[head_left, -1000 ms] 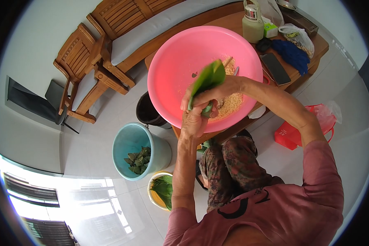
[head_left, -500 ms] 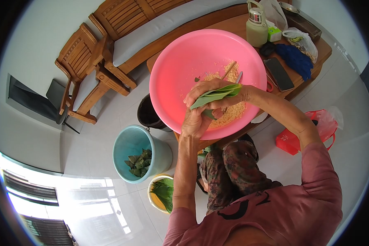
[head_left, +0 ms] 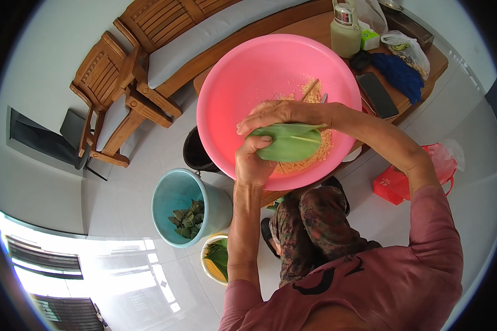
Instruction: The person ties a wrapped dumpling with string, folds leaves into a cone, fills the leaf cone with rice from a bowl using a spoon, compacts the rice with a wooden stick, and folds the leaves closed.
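A broad green leaf [head_left: 292, 144], its flat face toward me, is held over the pink basin [head_left: 226, 77]. My left hand [head_left: 255, 161] grips the leaf's left end, thumb pressed on top. Across its far edge lies my right hand [head_left: 284, 112], closed on the leaf with its fingertips near my left hand. Below in the basin are pale yellowish grains [head_left: 327, 144], perhaps rice, with a wooden stick [head_left: 310, 89] standing in them. Whether anything sits inside the leaf is hidden.
On the floor at left stand a blue bucket [head_left: 163, 220] holding several leaf-wrapped parcels [head_left: 189, 220], a yellow basket [head_left: 211, 269] with leaves, and a dark bucket [head_left: 196, 151]. A phone [head_left: 377, 95], blue cloth [head_left: 400, 77] and flask [head_left: 345, 38] lie or stand right of the basin.
The leaf has turned from a narrow, folded-looking edge to its broad face. My left hand has shifted slightly left, its thumb now over the leaf; my right hand has moved slightly left too.
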Demonstrator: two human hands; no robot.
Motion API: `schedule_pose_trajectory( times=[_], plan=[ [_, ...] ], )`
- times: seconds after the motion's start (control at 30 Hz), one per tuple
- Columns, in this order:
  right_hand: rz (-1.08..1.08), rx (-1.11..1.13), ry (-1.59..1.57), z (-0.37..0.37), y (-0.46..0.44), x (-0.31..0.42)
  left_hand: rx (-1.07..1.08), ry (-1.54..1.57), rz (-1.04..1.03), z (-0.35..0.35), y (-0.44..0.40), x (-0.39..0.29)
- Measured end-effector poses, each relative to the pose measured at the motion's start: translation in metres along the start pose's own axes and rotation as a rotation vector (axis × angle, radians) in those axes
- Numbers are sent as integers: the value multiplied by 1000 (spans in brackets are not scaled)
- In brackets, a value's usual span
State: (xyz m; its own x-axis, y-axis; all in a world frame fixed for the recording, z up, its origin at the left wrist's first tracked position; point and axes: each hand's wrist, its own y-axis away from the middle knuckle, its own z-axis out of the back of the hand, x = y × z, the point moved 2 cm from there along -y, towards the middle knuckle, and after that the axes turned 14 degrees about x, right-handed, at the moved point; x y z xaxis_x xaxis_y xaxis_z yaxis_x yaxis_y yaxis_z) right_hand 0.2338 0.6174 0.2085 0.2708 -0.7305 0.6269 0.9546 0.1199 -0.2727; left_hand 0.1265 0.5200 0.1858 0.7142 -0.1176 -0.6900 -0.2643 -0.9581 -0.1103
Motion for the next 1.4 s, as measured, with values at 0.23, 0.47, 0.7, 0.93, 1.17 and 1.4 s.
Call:
schedule_pose_trajectory(
  times=[0.23,0.47,0.7,0.93,1.17,1.4],
  plan=[
    [-16,-149,442,7,8,23,58,58,-32,8,0,0],
    [11,-184,297,2,29,29,-2,24,-62,-2,0,-8],
    [-3,-389,126,2,24,28,359,69,-97,-1,1,-4],
    [-308,-445,-191,31,10,51,234,-375,-126,4,1,6],
    [-717,-305,-298,63,-19,27,151,-470,-66,9,-3,7],
    [-391,-413,-238,64,27,-34,128,-471,-113,21,8,-6]
  ],
)
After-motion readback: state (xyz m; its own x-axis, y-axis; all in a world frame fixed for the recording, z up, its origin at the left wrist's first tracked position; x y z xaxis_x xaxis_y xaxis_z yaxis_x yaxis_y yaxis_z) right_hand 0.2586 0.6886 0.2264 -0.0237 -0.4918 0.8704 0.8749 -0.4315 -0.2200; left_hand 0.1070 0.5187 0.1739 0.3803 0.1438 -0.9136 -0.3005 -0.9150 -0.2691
